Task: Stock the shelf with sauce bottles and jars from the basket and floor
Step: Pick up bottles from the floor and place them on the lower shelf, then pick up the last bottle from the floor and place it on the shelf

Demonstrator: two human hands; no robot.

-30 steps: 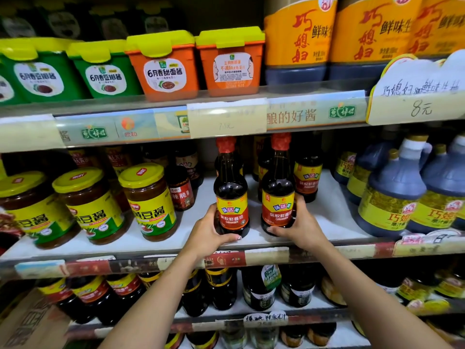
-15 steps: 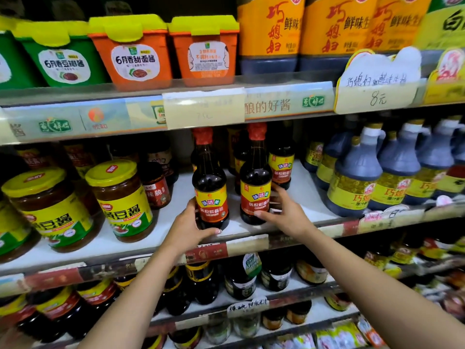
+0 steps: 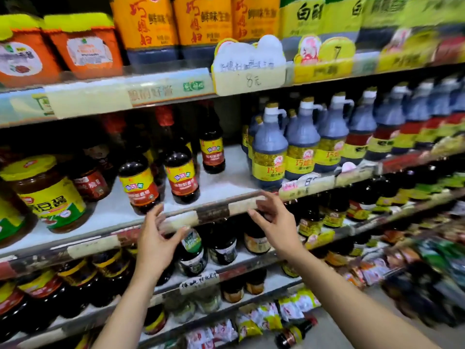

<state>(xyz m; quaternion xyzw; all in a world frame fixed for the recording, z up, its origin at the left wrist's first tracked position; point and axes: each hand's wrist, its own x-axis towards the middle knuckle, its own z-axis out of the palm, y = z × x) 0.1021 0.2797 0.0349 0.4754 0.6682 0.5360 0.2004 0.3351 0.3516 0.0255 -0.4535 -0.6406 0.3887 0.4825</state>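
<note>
Two dark sauce bottles with red caps and red-yellow labels stand at the front of the middle shelf [image 3: 226, 187]: the left bottle [image 3: 139, 187] and the right bottle [image 3: 181, 176]. My left hand [image 3: 157, 244] hangs just below the shelf edge, under the left bottle, fingers loosely spread and holding nothing. My right hand [image 3: 273, 221] is in front of the shelf edge to the right of both bottles, fingers relaxed and empty. A similar dark bottle [image 3: 295, 332] lies on its side on the floor at the bottom.
Yellow-lidded bean paste jars [image 3: 50, 195] fill the shelf's left side, blue-grey handled jugs [image 3: 270, 152] its right. Orange tubs [image 3: 85, 46] and large orange-labelled bottles sit on the shelf above. Lower shelves hold dark bottles; snack packets [image 3: 264, 317] lie near the floor.
Both hands have let go of the two sauce bottles and drawn back below the shelf edge. The view has swung to the right and blurred.
</note>
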